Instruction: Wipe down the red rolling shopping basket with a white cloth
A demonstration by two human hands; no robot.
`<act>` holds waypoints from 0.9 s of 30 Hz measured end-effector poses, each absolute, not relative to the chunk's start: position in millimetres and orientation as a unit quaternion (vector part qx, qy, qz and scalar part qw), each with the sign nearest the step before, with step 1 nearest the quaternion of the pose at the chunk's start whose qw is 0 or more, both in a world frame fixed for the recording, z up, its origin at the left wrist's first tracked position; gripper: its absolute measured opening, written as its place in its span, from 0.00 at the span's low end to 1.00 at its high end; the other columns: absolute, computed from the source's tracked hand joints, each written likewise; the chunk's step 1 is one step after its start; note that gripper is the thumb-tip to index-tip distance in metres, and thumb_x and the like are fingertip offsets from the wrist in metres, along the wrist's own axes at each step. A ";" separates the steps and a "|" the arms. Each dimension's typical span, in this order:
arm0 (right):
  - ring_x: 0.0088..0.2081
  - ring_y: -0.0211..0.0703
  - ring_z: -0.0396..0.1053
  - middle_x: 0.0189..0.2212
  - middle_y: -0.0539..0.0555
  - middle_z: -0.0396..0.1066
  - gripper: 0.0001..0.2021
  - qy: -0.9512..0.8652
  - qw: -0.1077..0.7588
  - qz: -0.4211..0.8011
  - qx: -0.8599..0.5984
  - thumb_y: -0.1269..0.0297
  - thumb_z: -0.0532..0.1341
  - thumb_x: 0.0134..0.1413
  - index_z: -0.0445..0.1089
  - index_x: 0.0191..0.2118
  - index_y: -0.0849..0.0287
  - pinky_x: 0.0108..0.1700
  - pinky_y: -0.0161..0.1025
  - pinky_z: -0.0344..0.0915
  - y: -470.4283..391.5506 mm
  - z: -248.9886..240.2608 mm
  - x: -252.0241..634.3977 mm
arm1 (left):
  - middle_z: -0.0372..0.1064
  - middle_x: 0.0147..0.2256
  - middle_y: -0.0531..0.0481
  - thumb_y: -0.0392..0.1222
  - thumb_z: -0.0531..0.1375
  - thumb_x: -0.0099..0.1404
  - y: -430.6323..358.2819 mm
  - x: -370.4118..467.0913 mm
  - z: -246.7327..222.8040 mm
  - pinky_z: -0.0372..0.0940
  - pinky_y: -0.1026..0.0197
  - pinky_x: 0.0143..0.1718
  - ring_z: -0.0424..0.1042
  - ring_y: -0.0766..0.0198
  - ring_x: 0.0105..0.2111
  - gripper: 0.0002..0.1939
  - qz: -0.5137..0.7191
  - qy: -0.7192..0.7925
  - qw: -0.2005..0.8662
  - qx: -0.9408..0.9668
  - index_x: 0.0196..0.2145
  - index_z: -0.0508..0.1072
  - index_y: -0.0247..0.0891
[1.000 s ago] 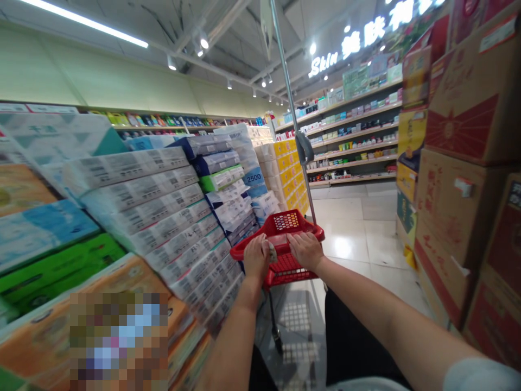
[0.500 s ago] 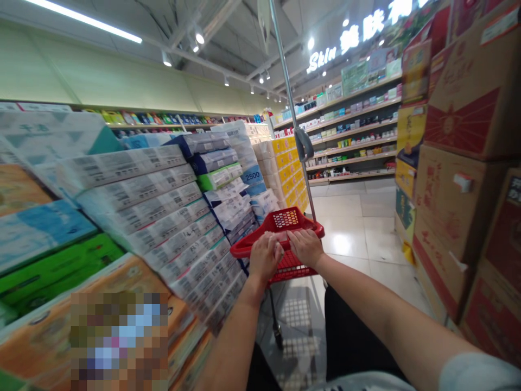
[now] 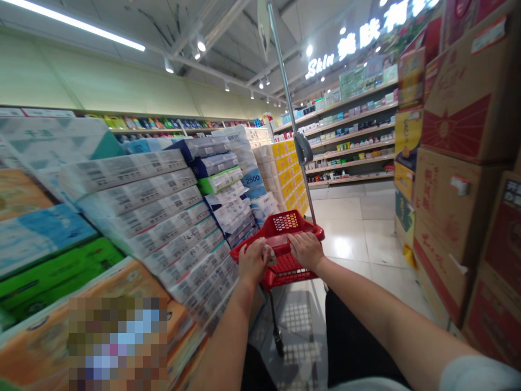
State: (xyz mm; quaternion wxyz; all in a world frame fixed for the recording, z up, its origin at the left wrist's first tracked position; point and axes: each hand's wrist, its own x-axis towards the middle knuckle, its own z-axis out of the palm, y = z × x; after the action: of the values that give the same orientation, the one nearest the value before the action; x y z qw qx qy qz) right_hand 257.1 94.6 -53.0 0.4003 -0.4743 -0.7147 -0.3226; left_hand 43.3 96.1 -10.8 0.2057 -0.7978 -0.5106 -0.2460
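A red plastic shopping cart [image 3: 285,221] stands in front of me, with a metal pole [image 3: 287,92] rising from its right side. My left hand [image 3: 253,262] is closed on the left part of the cart's handle [image 3: 277,242]. Something small, pale and crumpled [image 3: 270,254] shows at its thumb side; what it is I cannot make out. The right part of the handle is gripped by my right hand [image 3: 306,251], fingers curled over the top. Between the hands, a short piece of handle is visible.
Stacked tissue packs [image 3: 163,201] line the left, close to the cart. Yellow-and-white packs [image 3: 287,174] stand ahead of them. Tall cardboard boxes [image 3: 448,201] flank the right. A tiled aisle [image 3: 345,233] runs forward to shelves of skin-care goods [image 3: 354,136].
My left hand has slid left along the handle, widening the gap between the hands. The right hand keeps its place on the handle. The view has barely shifted.
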 end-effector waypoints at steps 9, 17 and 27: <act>0.36 0.46 0.63 0.33 0.56 0.72 0.15 -0.718 0.397 -0.310 -0.481 0.66 0.53 0.62 0.69 0.51 0.62 0.42 0.45 0.50 96.1 -54.5 255.8 | 0.65 0.57 0.44 0.48 0.45 0.71 89.2 67.2 -11.5 0.48 0.47 0.60 0.62 0.56 0.57 0.20 -0.250 -0.530 0.237 -0.775 0.54 0.67 0.42; 0.36 0.46 0.63 0.33 0.56 0.72 0.15 -0.716 0.396 -0.312 -0.484 0.66 0.52 0.63 0.69 0.51 0.62 0.42 0.45 0.50 93.4 -51.6 254.0 | 0.69 0.52 0.43 0.47 0.44 0.71 94.9 67.9 -6.9 0.58 0.49 0.54 0.69 0.55 0.50 0.21 -0.261 -0.626 0.200 -0.707 0.54 0.66 0.40; 0.37 0.46 0.64 0.34 0.56 0.72 0.15 -0.714 0.404 -0.307 -0.482 0.66 0.52 0.63 0.69 0.51 0.61 0.43 0.45 0.51 94.2 -53.3 254.5 | 0.69 0.52 0.45 0.47 0.44 0.71 92.6 67.3 -10.2 0.57 0.50 0.55 0.68 0.56 0.51 0.20 -0.283 -0.588 0.189 -0.734 0.53 0.67 0.41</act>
State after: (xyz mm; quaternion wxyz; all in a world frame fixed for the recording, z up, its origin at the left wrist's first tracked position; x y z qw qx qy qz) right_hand 254.5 94.2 -53.3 0.4042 -0.4818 -0.7144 -0.3069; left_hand 67.3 92.6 -10.2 0.1894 -0.7338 -0.5879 -0.2829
